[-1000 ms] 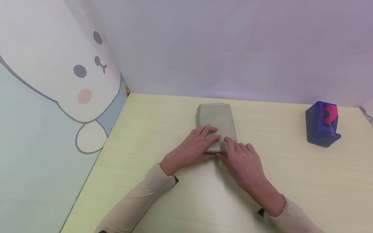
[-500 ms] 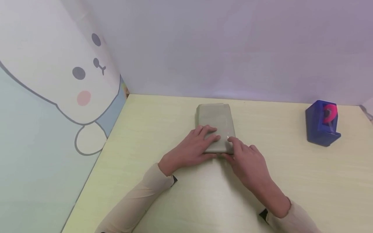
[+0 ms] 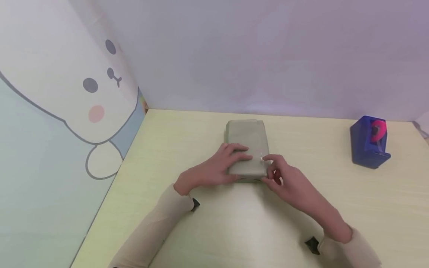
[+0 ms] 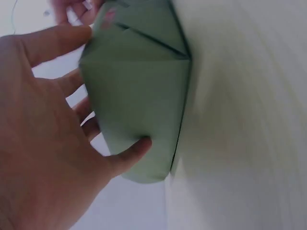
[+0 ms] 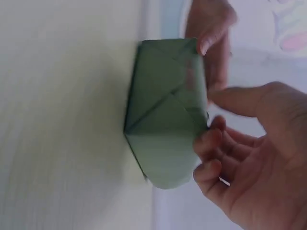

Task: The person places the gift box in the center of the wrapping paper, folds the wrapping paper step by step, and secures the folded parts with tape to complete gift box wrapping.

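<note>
A box-shaped parcel wrapped in grey-green paper [image 3: 249, 136] lies on the table, its near end folded into flaps [image 5: 163, 86]. A reddish patch [image 5: 189, 74] shows on that end. My left hand [image 3: 214, 165] rests on the parcel's left part with fingers stretched over the top; one digit [image 4: 132, 155] presses the long side. At the near right corner is my right hand [image 3: 293, 184], its index fingertip by a small shiny fleck [image 3: 262, 158] on top and its thumb tip at the near edge. Its other fingers [image 5: 211, 143] curl loosely beside the parcel.
A blue tape dispenser [image 3: 366, 145] with a pink core stands at the right of the pale wooden table [image 3: 194, 130]. Behind rises a plain wall panel [image 3: 214, 56]; a panel with a cartoon animal [image 3: 97, 113] borders the left.
My right hand has moved right along the near edge, and its fingers have loosened and opened out. My left hand has slid slightly left, leaving more of the parcel's near end visible.
</note>
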Demonstrator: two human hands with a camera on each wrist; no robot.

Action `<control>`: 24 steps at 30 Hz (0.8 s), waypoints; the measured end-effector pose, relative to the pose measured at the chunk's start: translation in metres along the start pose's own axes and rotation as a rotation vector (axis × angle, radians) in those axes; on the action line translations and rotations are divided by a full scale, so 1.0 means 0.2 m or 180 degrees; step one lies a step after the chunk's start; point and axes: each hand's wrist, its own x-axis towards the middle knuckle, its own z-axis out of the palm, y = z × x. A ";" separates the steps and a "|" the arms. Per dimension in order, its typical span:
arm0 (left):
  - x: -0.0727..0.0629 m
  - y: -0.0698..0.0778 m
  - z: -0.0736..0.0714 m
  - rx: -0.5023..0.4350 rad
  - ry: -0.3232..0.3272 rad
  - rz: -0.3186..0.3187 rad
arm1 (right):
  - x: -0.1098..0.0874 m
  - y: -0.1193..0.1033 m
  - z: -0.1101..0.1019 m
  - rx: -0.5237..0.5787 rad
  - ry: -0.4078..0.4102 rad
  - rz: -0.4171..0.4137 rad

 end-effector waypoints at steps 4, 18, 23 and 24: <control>0.02 -0.04 0.00 -0.0819 0.0483 -0.0439 | 0.01 0.06 -0.01 0.0746 0.0392 0.0505; 0.04 -0.02 0.02 -0.2542 0.0761 -0.2099 | 0.03 0.12 0.06 0.1446 -0.0253 0.1540; 0.02 0.01 0.02 -0.2489 0.0819 -0.1853 | 0.00 0.10 0.04 0.1444 -0.0162 0.1366; 0.01 0.03 0.02 -0.2483 0.0852 -0.1786 | -0.01 0.09 0.04 0.1480 -0.0132 0.1326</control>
